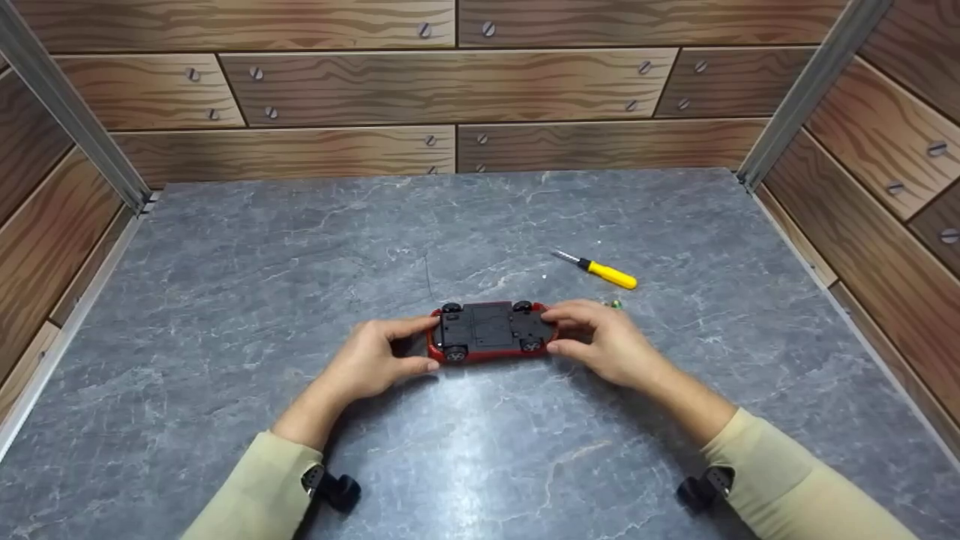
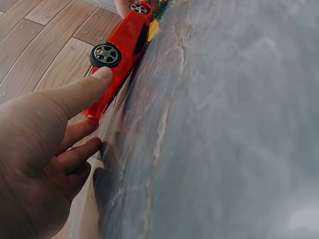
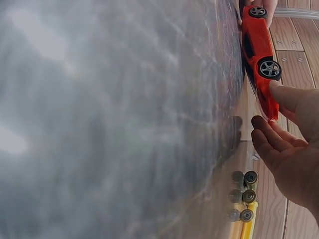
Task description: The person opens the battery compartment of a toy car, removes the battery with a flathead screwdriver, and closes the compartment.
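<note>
We see the left hand (image 1: 371, 364) at about seven o'clock from the bench's (image 1: 225, 300) middle, its thumb and fingers (image 1: 420, 324) spread apart and set against the left end of a red toy car (image 1: 491, 330). The left wrist view shows the thumb tip (image 2: 102, 73) touching the car's red body (image 2: 124, 45) just beside a wheel (image 2: 105, 55), with the other fingers loosely bent beneath it; we cannot tell whether they press on the car.

The toy car lies upside down near the centre of the bench, black underside and four wheels facing up, its length running from nine to three o'clock between the two hands.

At the car's right end we find the right hand (image 1: 604, 345), fingers (image 1: 574, 315) slightly bent and parted, reaching onto that end of the car from above and from the near side. In the right wrist view the thumb (image 3: 289, 97) meets the car (image 3: 259, 45) beside a wheel (image 3: 269, 68), while the other fingers (image 3: 271, 137) stay open just under it.

Toward two o'clock from the car lies a yellow-handled screwdriver (image 1: 604, 271), apart from the hand. A few small batteries (image 3: 244, 195) rest just beyond the right hand.
</note>
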The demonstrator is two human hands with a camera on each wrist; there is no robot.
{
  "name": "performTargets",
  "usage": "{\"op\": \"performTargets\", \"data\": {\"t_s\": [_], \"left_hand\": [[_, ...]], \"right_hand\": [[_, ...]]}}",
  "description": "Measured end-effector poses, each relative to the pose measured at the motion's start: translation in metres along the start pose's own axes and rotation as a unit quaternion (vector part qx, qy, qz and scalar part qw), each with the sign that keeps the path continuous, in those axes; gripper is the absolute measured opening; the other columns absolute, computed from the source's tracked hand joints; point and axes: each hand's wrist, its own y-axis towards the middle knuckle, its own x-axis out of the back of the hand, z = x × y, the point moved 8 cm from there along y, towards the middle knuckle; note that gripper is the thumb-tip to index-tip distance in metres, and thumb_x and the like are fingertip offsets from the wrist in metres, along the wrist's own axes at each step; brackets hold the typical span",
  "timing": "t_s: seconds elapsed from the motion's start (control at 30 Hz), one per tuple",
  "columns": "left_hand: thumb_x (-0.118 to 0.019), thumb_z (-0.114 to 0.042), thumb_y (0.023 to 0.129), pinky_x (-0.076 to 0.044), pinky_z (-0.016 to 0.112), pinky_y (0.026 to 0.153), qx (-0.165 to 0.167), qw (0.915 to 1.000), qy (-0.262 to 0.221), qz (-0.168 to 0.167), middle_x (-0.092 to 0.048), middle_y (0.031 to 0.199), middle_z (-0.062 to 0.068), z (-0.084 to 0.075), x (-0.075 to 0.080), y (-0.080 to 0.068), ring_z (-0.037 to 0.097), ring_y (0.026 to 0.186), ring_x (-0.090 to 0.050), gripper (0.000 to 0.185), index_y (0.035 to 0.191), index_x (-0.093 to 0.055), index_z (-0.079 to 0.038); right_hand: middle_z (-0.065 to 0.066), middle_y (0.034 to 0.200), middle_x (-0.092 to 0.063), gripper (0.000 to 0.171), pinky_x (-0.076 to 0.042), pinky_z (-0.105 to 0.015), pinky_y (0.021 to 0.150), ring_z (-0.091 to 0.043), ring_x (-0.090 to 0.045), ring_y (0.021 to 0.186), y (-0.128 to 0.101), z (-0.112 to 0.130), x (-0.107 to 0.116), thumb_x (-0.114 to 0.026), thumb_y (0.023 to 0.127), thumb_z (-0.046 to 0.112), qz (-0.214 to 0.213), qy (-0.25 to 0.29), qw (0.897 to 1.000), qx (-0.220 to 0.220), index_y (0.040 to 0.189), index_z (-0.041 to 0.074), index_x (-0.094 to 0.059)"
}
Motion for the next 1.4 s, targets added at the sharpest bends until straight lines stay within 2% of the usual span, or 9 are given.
{"op": "performTargets", "data": {"t_s": [0.23, 0.5, 0.7, 1.1, 1.4], "left_hand": [[-0.093, -0.028, 0.083, -0.040, 0.049, 0.120, 0.011, 0.9999, -0.002, 0.004, -0.067, 0.141, 0.008, 0.0017, -0.0009, 0.0006, 0.032, 0.136, -0.060, 0.066, 0.144, -0.068, -0.020], [-0.094, -0.027, 0.082, -0.041, 0.048, 0.119, 0.008, 1.0000, 0.005, -0.002, -0.069, 0.140, 0.006, 0.0038, -0.0011, 0.0011, 0.031, 0.134, -0.061, 0.066, 0.143, -0.069, -0.020], [-0.095, -0.023, 0.081, -0.045, 0.046, 0.116, 0.006, 0.9998, 0.013, -0.010, -0.071, 0.136, 0.007, 0.0035, -0.0015, 0.0016, 0.030, 0.131, -0.064, 0.064, 0.140, -0.071, -0.019], [-0.095, -0.017, 0.079, -0.047, 0.047, 0.114, 0.022, 0.9990, 0.026, -0.029, -0.073, 0.133, 0.007, 0.0026, -0.0015, 0.0051, 0.031, 0.128, -0.066, 0.062, 0.137, -0.074, -0.021], [-0.093, -0.010, 0.081, -0.049, 0.047, 0.113, 0.019, 0.9985, 0.028, -0.042, -0.073, 0.132, 0.007, 0.0000, -0.0019, 0.0054, 0.031, 0.126, -0.067, 0.057, 0.134, -0.076, -0.020]], "right_hand": [[-0.013, 0.133, -0.072, 0.046, -0.058, -0.042, 0.100, -0.025, -0.073, 0.112, 0.0003, -0.0046, -0.0021, -0.087, 0.089, 0.011, 0.003, 0.006, 1.000, -0.026, 0.132, 0.010, -0.073], [-0.015, 0.132, -0.072, 0.047, -0.059, -0.037, 0.097, -0.026, -0.073, 0.113, 0.0006, -0.0062, -0.0052, -0.088, 0.088, 0.009, 0.010, 0.026, 0.999, -0.026, 0.133, 0.010, -0.072], [-0.016, 0.133, -0.071, 0.047, -0.060, -0.038, 0.095, -0.028, -0.074, 0.111, 0.0014, -0.0061, -0.0057, -0.088, 0.087, 0.007, 0.008, 0.037, 0.999, -0.013, 0.132, 0.008, -0.072], [-0.017, 0.132, -0.071, 0.050, -0.061, -0.037, 0.095, -0.029, -0.074, 0.109, 0.0033, -0.0065, -0.0062, -0.087, 0.084, 0.000, 0.009, 0.022, 0.999, -0.024, 0.131, 0.008, -0.072], [-0.015, 0.132, -0.071, 0.049, -0.061, -0.035, 0.092, -0.026, -0.074, 0.107, 0.0034, -0.0056, -0.0054, -0.087, 0.084, 0.000, -0.001, 0.017, 1.000, -0.022, 0.130, 0.010, -0.072]]}}
